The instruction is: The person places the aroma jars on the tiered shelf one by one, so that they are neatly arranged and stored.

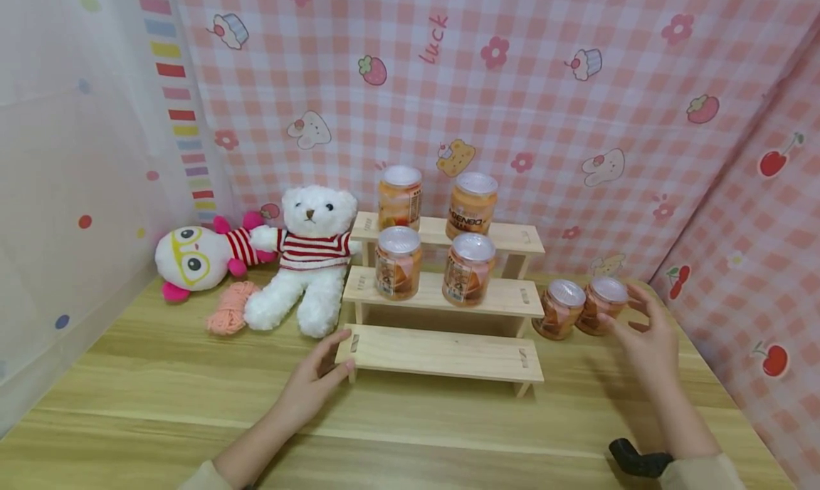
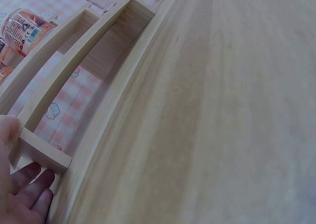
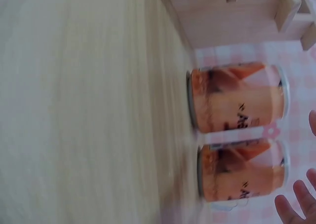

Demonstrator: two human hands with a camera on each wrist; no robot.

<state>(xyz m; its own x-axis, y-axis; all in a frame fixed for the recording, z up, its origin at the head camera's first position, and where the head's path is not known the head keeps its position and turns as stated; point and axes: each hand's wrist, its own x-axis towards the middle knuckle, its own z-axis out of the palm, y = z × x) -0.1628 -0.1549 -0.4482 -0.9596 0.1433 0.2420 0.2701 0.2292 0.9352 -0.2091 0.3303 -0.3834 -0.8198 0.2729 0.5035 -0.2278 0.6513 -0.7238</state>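
Observation:
A three-step wooden display stand (image 1: 442, 347) stands on the table. My left hand (image 1: 310, 383) holds the left end of its lowest step, thumb at the front corner; in the left wrist view its fingers (image 2: 30, 184) lie beside the end leg. At the right, my right hand (image 1: 650, 340) is spread around the outer clear-lidded can of orange fruit (image 1: 602, 305); the right wrist view shows its fingers apart from that can (image 3: 244, 169). Another such can (image 1: 559, 310) stands just left of it, beside the stand. Two cans (image 1: 470, 269) are on the middle step, two (image 1: 472, 206) on the top step.
Left of the stand sit a white teddy bear (image 1: 314, 255) in a striped top, a pink-and-white plush toy (image 1: 195, 258) and a peach yarn bundle (image 1: 232, 308). A checked pink curtain (image 1: 410, 105) hangs behind. A black object (image 1: 637, 461) is by the right wrist.

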